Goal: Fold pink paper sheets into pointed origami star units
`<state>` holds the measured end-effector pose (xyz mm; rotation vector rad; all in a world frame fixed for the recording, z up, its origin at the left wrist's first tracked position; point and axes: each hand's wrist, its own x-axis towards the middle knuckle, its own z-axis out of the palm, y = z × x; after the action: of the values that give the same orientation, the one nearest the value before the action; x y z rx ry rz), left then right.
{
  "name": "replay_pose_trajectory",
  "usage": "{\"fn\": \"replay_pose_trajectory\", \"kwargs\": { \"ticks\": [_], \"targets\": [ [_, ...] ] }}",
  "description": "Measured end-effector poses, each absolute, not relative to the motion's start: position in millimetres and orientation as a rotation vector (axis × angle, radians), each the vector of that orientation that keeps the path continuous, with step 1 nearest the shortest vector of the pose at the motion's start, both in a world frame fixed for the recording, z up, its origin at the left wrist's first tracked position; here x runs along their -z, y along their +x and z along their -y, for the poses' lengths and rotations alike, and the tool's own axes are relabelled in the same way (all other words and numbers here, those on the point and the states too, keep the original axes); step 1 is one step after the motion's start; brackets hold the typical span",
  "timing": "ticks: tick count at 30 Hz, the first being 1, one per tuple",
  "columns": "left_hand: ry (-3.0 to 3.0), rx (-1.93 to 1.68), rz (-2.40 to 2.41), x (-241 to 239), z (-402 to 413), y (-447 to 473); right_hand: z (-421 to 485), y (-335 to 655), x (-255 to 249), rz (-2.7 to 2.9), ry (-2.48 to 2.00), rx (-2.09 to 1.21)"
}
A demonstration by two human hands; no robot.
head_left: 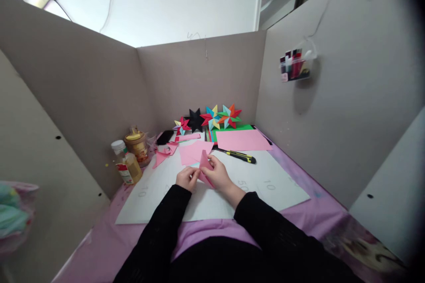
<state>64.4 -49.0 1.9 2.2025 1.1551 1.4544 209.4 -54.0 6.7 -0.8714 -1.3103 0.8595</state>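
- We hold a pink paper piece between both hands, just above the white sheet on the table.
- Our left hand pinches its left edge; our right hand grips the right side.
- It looks partly folded — a point sticks up, but it is no star yet.
- Finished paper stars stand at the back wall.
- More pink paper, a yellow cutter and a glue bottle lie near — nothing blocks our hands.

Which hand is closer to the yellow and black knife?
Right. The right hand sits just below-left of the utility knife, pinching the pink paper; the left hand is farther left.
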Motion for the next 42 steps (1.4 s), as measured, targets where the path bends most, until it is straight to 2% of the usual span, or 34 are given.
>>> {"fn": "replay_pose_trajectory", "kwargs": {
  "ticks": [12,26,42],
  "targets": [
    [2.180,-1.365,-1.180,-1.2,43.5,61.7,57.4,207.9,-9.2,1.308,-0.877,-0.949],
    [2.199,-1.492,-1.276,4.9,39.2,59.8,61.8,212.8,-18.8,1.460,-0.892,-0.565],
    [2.177,-1.488,-1.205,4.8,40.3,62.0,59.4,211.6,-15.1,1.413,-0.936,-0.616]
  ]
}}
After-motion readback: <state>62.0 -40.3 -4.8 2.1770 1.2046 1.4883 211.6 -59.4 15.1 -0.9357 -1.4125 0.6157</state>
